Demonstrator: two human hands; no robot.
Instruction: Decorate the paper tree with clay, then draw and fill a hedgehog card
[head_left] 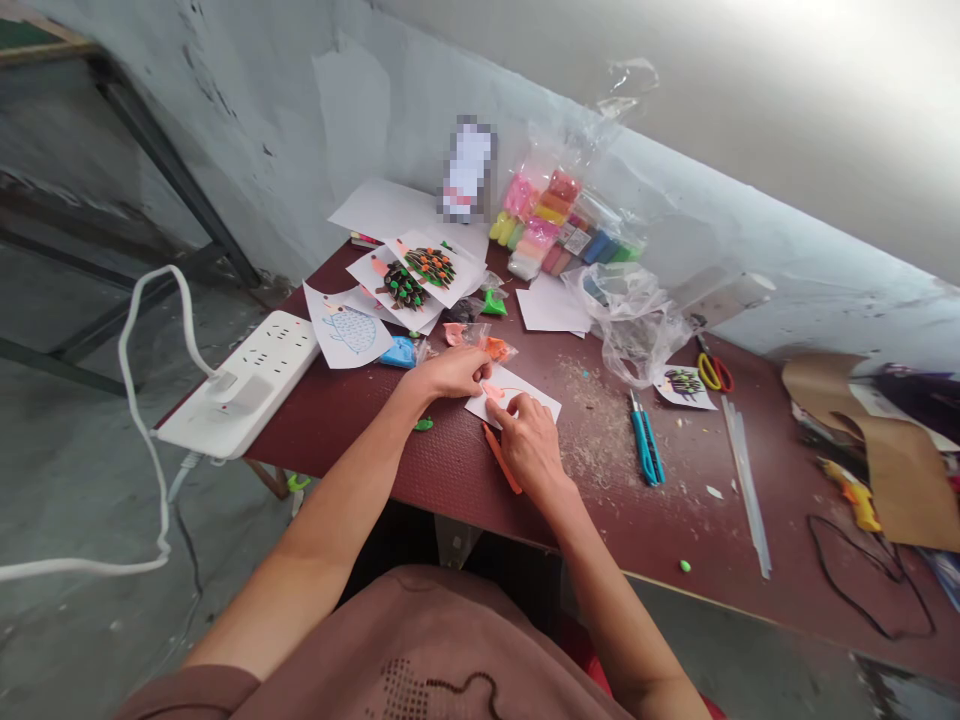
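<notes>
A small white card point(546, 398) lies on the table between my hands, with a pencil-like curved line and pink modelling clay point(491, 391) at its left part. My left hand point(457, 372) reaches over the card's upper left corner, fingers curled in beside the clay; its fingertips are partly hidden. From the right, my right hand point(529, 438) bends over the card with thumb and fingers drawn together at the clay. An orange stick-like tool point(502, 460) rests just left of my right wrist. Bags of orange clay point(498, 348) and blue clay point(399, 351) sit behind my hands.
Cards with hedgehog pictures point(431, 268) overlap at the back left, near a white power strip point(247, 385). Packs of coloured clay point(551, 215) and a crumpled plastic bag point(637, 320) lie behind. Rightward are a teal utility knife point(646, 440), scissors point(714, 372) and glue sticks point(746, 490).
</notes>
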